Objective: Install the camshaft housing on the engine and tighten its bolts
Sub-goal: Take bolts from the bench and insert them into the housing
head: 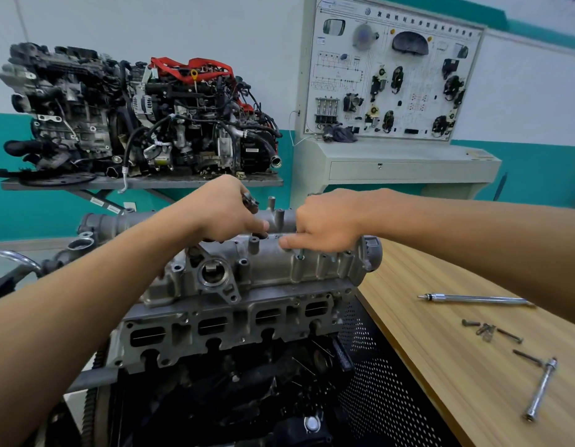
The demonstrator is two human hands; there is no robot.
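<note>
The grey aluminium camshaft housing [279,269] sits on top of the engine [228,330] in front of me. My left hand [221,211] reaches over the housing's top with fingers curled and grips small dark bolts [251,201] that stick out above the knuckles. My right hand [324,225] is curled over the housing's right part. Its fingertips pinch a bolt [301,257] standing in a hole on the near edge. The thumb points left along the top surface.
A wooden table [441,366] on the right carries loose bolts [487,329], a long thin tool [473,298] and a T-handle socket wrench [541,388]. Behind stand another engine [134,117] on a shelf and a training board [392,75]. A black perforated panel [376,382] flanks the engine.
</note>
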